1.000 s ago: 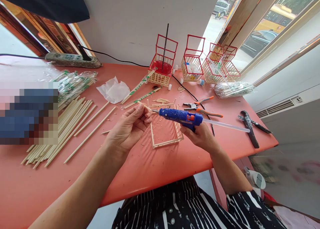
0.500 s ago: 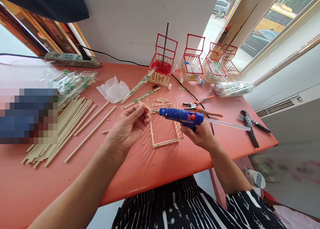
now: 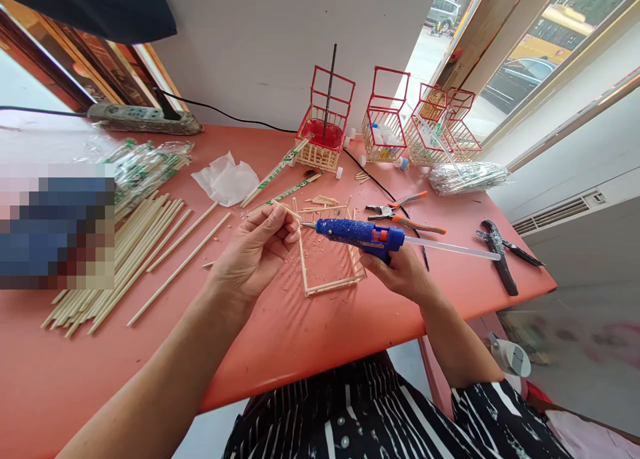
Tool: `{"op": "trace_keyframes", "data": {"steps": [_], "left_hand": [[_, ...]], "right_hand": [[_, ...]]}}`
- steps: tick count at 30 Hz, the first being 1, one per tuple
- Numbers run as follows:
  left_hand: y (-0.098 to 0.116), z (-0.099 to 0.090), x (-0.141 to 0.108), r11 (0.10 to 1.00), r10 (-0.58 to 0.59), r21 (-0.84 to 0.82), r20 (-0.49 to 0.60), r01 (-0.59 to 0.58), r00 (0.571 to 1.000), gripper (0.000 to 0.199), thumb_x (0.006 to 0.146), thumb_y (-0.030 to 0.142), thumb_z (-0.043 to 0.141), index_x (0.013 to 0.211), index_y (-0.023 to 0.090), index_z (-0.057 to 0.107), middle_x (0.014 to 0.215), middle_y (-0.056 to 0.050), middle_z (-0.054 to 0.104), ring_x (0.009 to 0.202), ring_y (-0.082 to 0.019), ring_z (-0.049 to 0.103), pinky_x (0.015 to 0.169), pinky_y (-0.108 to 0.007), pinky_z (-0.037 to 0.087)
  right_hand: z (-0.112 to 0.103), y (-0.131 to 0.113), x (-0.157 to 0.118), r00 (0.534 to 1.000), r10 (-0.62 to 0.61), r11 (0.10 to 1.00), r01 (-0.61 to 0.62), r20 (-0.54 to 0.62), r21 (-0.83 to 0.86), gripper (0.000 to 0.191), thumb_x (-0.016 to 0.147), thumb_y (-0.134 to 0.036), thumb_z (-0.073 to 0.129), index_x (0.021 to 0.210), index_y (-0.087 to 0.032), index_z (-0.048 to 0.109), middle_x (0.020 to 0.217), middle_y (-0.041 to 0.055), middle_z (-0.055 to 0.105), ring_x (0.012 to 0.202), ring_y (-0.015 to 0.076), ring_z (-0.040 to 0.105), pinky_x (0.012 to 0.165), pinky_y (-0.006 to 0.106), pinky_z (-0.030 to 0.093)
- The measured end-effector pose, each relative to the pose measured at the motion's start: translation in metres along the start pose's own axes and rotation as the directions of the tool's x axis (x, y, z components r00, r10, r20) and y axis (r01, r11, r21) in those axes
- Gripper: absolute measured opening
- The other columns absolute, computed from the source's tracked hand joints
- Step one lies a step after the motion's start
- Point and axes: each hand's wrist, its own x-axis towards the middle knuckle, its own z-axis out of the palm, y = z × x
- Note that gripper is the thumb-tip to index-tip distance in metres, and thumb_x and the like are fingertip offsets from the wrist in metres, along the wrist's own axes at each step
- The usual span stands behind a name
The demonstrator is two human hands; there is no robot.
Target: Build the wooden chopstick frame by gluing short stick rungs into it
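Note:
My left hand [image 3: 267, 245] pinches a short wooden stick [image 3: 286, 209] between thumb and fingers. A blue glue gun [image 3: 350, 232] is gripped in my right hand [image 3: 400, 265], its metal nozzle pointing left, close to the stick's end. A clear glue rod [image 3: 450, 248] sticks out of the gun's back. Below them lies a rectangular frame of wooden sticks [image 3: 333, 286], with short uprights along its right and far sides. The gun and my hands hide part of it.
Loose long sticks [image 3: 135, 259] and white tissue [image 3: 226, 179] lie left. Orange-handled pliers [image 3: 417, 225] and black cutters [image 3: 497, 252] are right. Behind stand small red-and-wood baskets [image 3: 325, 122], a power strip [image 3: 135, 117] and a plastic-wrapped bundle [image 3: 467, 177].
The stick in my left hand and the glue gun have shifted slightly left, with the nozzle still near the stick's end. My grips are unchanged.

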Motion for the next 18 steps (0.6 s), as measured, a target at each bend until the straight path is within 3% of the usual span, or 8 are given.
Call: {"op": "trace_keyframes", "data": {"steps": [7, 18], "left_hand": [[0.0014, 0.0028, -0.0024, 0.991, 0.078, 0.113, -0.004, -0.077, 0.997, 0.040, 0.051, 0.036, 0.107, 0.069, 0.016, 0.078, 0.066, 0.000, 0.068, 0.065, -0.007, 0.059, 0.056, -0.015, 0.051], [0.0006, -0.0014, 0.0001, 0.996, 0.062, 0.057, 0.024, -0.063, 0.998, 0.039, 0.056, 0.036, 0.106, 0.069, 0.015, 0.076, 0.067, 0.000, 0.065, 0.065, -0.007, 0.056, 0.056, -0.015, 0.048]], "right_hand": [[-0.0003, 0.0019, -0.0006, 0.999, 0.021, 0.999, -0.022, -0.038, -0.029, 0.038, 0.096, -0.051, 0.058, 0.073, -0.021, 0.052, 0.061, -0.0003, 0.046, 0.060, 0.0138, 0.042, 0.054, 0.026, 0.031], [-0.0014, 0.0037, -0.0009, 1.000, 0.008, 0.999, -0.008, -0.006, -0.042, 0.042, 0.097, -0.054, 0.058, 0.073, -0.021, 0.053, 0.061, 0.0000, 0.047, 0.061, 0.0142, 0.042, 0.053, 0.026, 0.031]]}}
